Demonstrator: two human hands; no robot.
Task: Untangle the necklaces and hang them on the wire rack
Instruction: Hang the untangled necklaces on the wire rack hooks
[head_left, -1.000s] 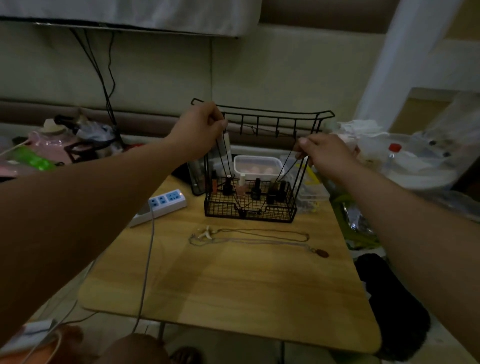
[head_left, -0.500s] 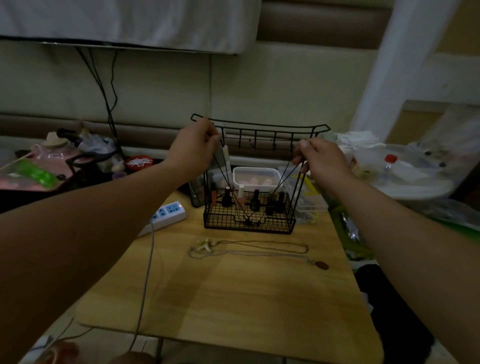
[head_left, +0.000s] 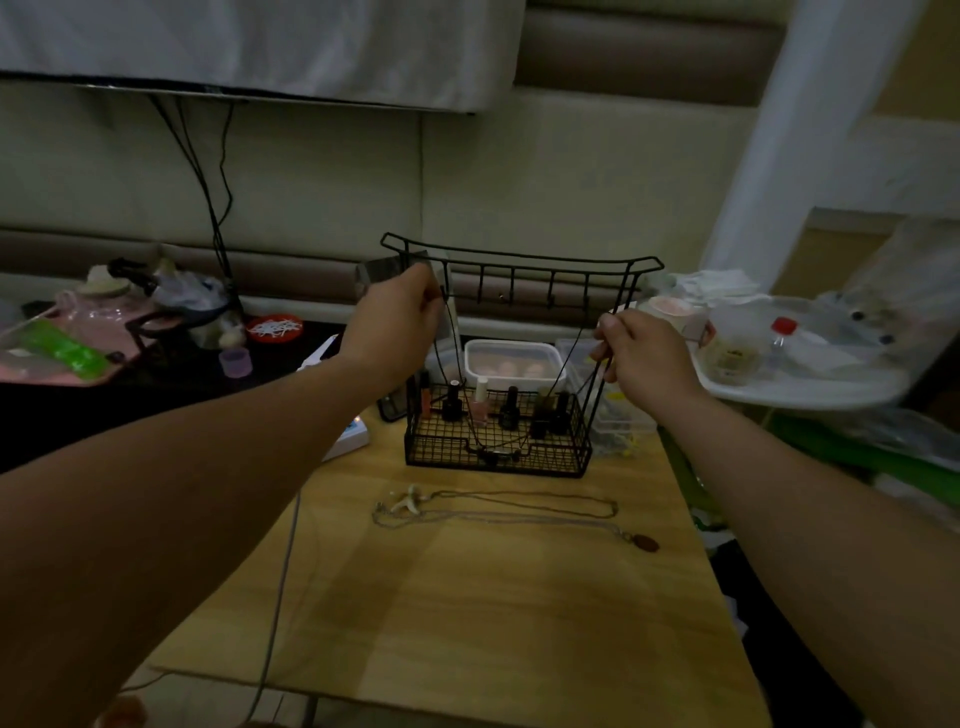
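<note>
Stretches thin black cord necklace (head_left: 493, 453) left-right before black wire rack (head_left: 519, 256), pinched in L hand (head_left: 400, 317) right at left-end hooks (head_left: 482, 291) & in R hand (head_left: 641, 358), lower, by right post (head_left: 598, 421). Leaves two pale chain necklaces (head_left: 498, 513) on wooden table (head_left: 519, 634), nearer.

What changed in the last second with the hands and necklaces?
Left hand sank slightly, from the top rail of the wire rack toward its hook bar. Nothing was released: it and the right hand still pinch the dark cord necklace. The necklaces on the table lie unmoved.
</note>
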